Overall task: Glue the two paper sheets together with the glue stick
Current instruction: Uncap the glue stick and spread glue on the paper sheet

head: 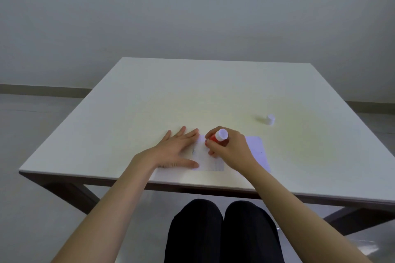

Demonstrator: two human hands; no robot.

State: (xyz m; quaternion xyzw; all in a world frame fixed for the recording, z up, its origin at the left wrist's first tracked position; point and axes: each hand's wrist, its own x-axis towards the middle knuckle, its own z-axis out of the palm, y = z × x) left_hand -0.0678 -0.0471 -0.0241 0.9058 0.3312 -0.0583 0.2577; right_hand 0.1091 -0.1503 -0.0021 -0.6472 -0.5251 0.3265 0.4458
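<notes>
Risk: left hand (177,149), spread flat, pins centre sheet (210,161) while right hand (228,145) grips glue stick (218,139); uneven pressing could crease it.

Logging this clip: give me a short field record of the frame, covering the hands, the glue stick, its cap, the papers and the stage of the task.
left hand: flat, palm down, pressing the near sheet to the table
right hand: closed around the glue stick
glue stick: red body, white end up, lower end on the paper
cap: off, lying on the table to the far right, apart from the papers
near sheet: white, under both hands
second sheet: to the right, partly hidden by the right wrist
table: pale top
stage: glue being applied; sheets not yet joined
</notes>
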